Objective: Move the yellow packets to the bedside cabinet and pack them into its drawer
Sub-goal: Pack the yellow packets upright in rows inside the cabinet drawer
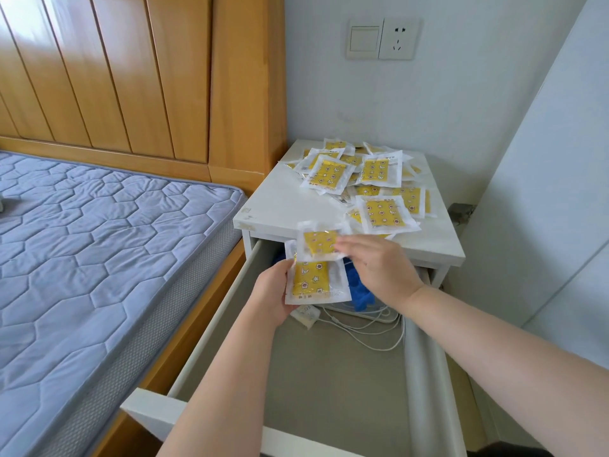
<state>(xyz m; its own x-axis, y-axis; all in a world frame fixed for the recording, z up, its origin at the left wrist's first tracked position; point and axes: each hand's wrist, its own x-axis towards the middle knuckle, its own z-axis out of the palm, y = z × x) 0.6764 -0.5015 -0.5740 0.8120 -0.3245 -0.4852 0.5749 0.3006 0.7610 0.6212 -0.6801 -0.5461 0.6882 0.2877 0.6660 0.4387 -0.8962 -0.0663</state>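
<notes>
Fingers (349,248) of right hand (379,272) pinching one yellow packet (318,242) at its edge; left hand (273,291) gripping a second packet (313,280) beneath, both over the drawer, seemingly being stacked for packing. Bed (99,225), alongside. Bedside cabinet (283,206), top carrying the pile of packets (379,179), staged within reach. Drawer (211,324), pulled open to receive them. White cables (362,324) and blue cloth (359,288) at its back.

Yellow packets (382,216) showed yellow panels printed with small white stars and red-brown figures, inside clear, white-edged wrappers. Bedside cabinet (280,206) was plain white. Drawer (329,374) had a grey-beige floor. At its far end lay a blue cloth (359,288) and white cables (372,324). On the left, the mattress (99,232) was grey-blue, quilted in hexagons. The headboard (115,77) was honey-coloured wood with slanted grooves.
</notes>
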